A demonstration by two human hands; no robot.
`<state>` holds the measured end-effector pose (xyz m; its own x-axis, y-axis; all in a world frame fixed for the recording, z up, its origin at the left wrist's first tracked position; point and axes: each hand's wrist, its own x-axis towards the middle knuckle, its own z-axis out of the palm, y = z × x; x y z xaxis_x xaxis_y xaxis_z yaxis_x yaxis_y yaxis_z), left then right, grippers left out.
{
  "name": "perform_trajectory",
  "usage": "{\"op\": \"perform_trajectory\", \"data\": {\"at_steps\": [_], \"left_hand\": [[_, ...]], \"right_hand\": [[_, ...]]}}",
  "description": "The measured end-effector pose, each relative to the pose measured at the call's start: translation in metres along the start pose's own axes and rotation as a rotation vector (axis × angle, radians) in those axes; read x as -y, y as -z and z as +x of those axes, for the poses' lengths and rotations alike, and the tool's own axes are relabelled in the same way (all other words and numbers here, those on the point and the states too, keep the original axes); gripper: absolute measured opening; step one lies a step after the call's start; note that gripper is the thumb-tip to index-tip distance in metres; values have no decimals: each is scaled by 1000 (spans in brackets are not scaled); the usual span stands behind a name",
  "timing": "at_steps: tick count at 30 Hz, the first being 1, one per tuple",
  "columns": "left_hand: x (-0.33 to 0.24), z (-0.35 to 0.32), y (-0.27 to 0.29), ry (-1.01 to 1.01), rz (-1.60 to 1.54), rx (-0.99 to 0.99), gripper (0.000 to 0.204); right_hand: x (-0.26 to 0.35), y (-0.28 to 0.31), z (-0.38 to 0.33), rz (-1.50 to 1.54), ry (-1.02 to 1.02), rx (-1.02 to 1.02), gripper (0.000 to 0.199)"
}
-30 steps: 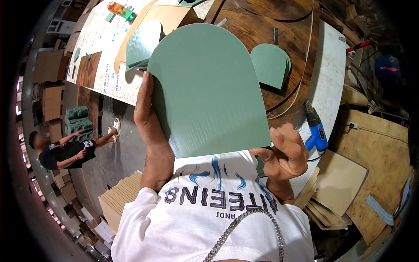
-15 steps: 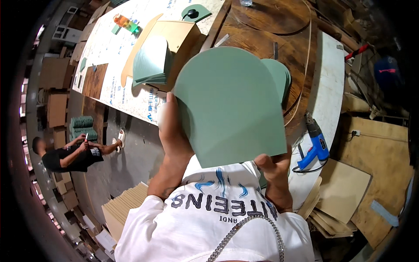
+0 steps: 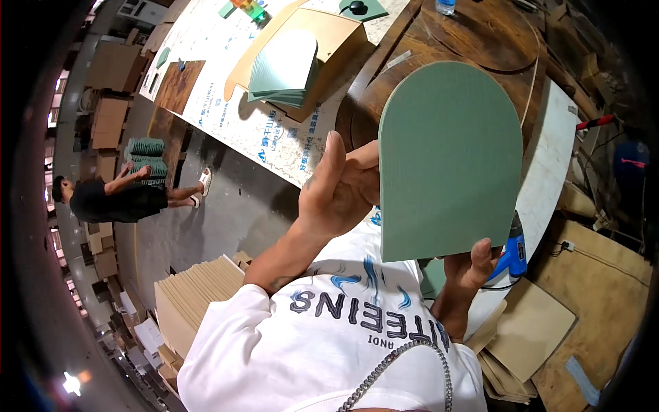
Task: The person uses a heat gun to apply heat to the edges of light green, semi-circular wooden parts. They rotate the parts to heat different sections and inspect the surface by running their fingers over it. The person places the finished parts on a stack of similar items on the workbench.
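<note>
A green arch-topped panel [image 3: 449, 165] is held up in front of me, its rounded end away from me. My right hand [image 3: 473, 264] grips its lower right corner, thumb on the face and fingers underneath. My left hand [image 3: 340, 185] is at the panel's left edge, thumb raised off it and fingers stretched toward the edge; their tips are hidden behind the panel. Beyond, a stack of similar green panels [image 3: 283, 67] rests on a tan wooden box [image 3: 333, 41] on the printed white board [image 3: 237, 123].
A blue heat gun [image 3: 515, 250] lies right of the panel, partly hidden. Tan boards are stacked lower left [image 3: 195, 295] and lower right [image 3: 528, 323]. A clear bottle [image 3: 445, 6] stands at the far edge. Left, another person [image 3: 113, 199] reaches toward stacked green pieces [image 3: 147, 154].
The green panel has shifted right and turned more upright. My left thumb has come off its edge, while my right hand still holds the corner. The other person's hands have moved to the green stacks.
</note>
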<state>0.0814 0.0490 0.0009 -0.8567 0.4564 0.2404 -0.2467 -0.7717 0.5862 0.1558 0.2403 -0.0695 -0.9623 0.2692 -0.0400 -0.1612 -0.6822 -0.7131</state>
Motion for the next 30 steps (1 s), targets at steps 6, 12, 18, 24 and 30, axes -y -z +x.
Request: {"op": "perform_trajectory", "data": {"at_steps": [6,12,18,24,30], "left_hand": [[0,2,0,0,91,3,76],[3,-1,4,42,92,5,76],[0,-5,6,202,334,-51,66],[5,-3,-5,175,501,-82,70],[11,-3,-3,228,495,-120,66]], "right_hand": [[1,-7,3,-91,104,-58,55],[3,2,-1,-117,105,-40,53],[15,-18,7,-59,25,9,48],[28,-32,15,-66,-76,-75,42],[35,-35,18,-122,-71,-154,41]]}}
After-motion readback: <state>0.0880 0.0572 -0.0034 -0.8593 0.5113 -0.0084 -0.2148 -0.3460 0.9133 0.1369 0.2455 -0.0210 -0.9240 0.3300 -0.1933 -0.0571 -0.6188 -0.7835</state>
